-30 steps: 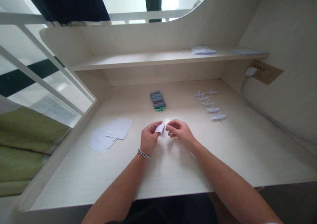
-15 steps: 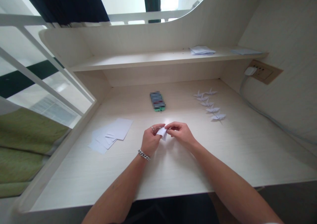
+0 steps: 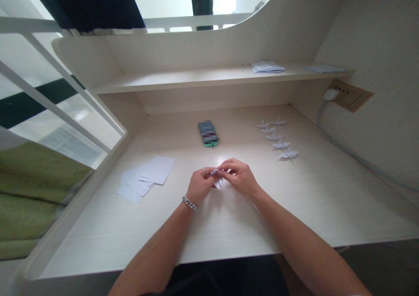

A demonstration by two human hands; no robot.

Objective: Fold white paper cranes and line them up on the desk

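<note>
A small folded piece of white paper (image 3: 218, 182) is pinched between my two hands, just above the desk. My left hand (image 3: 200, 185), with a ring and a chain bracelet, grips its left side. From the right, the thumb and fingers of my right hand (image 3: 238, 176) close on its upper edge. The fingers cover much of the paper, so its full shape is hidden. To the right, several white folded paper cranes (image 3: 280, 145) stand in a rough line. Loose white paper sheets (image 3: 159, 169) lie overlapping to the left of my hands.
Beyond my hands a phone-like object (image 3: 208, 133), blurred out, lies on the desk (image 3: 229, 230). A shelf (image 3: 183, 76) crosses the back, with a stack of folded paper (image 3: 267, 67) on it. A cable (image 3: 347, 149) runs from the wall socket (image 3: 352, 96) at right.
The folded paper has turned and now shows less between my fingers. My right hand's fingers have shifted slightly over its top, and my left fingers have drawn in closer.
</note>
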